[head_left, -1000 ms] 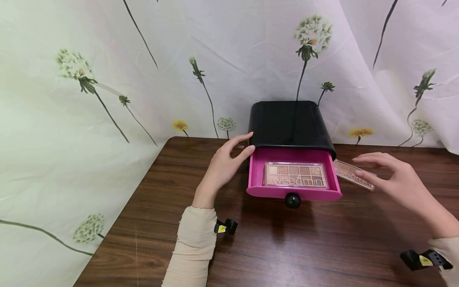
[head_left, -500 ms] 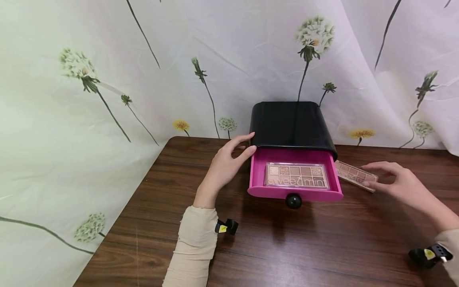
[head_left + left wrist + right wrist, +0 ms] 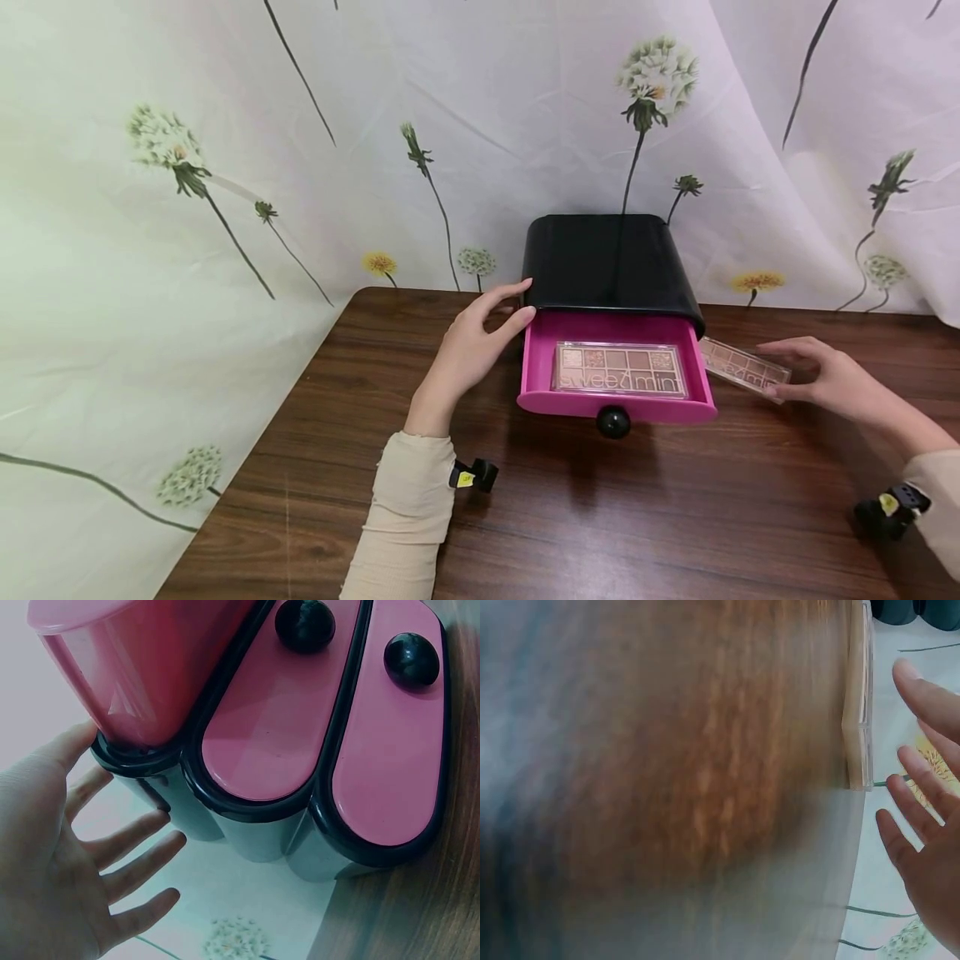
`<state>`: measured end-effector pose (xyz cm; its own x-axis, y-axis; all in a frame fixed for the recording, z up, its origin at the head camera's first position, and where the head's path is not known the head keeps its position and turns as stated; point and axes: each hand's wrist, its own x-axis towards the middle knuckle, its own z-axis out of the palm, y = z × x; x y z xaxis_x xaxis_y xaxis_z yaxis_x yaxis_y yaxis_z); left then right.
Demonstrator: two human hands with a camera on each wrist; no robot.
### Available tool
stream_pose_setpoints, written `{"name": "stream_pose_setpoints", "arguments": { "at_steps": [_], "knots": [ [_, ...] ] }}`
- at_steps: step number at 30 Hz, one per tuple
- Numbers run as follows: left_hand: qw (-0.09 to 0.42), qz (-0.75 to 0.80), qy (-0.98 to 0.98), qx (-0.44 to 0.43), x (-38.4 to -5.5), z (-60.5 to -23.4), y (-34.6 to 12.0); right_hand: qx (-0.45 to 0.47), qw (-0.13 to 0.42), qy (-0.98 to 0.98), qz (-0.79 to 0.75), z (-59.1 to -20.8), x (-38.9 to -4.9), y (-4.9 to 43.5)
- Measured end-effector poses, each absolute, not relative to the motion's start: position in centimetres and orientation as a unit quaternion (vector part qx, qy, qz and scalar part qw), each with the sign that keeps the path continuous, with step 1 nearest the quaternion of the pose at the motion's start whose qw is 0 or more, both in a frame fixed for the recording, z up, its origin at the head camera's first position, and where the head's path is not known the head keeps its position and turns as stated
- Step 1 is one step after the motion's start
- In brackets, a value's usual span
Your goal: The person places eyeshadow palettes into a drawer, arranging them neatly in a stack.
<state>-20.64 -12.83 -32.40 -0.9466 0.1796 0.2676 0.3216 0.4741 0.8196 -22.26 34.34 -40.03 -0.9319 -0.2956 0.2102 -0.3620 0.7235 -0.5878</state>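
Note:
A black drawer unit (image 3: 603, 258) stands on the table with its top pink drawer (image 3: 540, 358) pulled out. Inside that drawer lies an eyeshadow palette (image 3: 621, 369) with a clear lid. My left hand (image 3: 472, 346) is at the unit's left side, thumb and index fingertips touching the black casing; the left wrist view shows the other fingers (image 3: 142, 866) spread. Right of the unit, a second eyeshadow palette (image 3: 738, 365) lies on the table. At its right end is my right hand (image 3: 836, 379), fingers loosely bent and, in the right wrist view, apart from the palette (image 3: 859, 697).
Two more pink drawers (image 3: 274, 727) with black knobs (image 3: 411, 660) are closed in the left wrist view. The brown wooden table (image 3: 600, 517) extends in front of the unit. A flower-printed cloth (image 3: 480, 125) hangs behind it.
My right hand has drawn back from over the loose palette to its right end. My left hand stays at the unit. The drawer and both palettes look unmoved.

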Motion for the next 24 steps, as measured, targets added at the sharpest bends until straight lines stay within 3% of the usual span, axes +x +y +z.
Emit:
{"name": "stream_pose_setpoints", "arguments": {
  "at_steps": [9, 24],
  "knots": [
    [0.070, -0.491, -0.857, -0.140, -20.7, -32.7, -13.0, 0.166, -0.012, -0.934, 0.316, -40.5, -23.2, 33.7],
    [0.071, -0.493, -0.855, -0.148, -20.8, -32.6, -12.8, 0.196, -0.010, -0.943, 0.269, -40.9, -24.4, 33.4]
  ]
}}
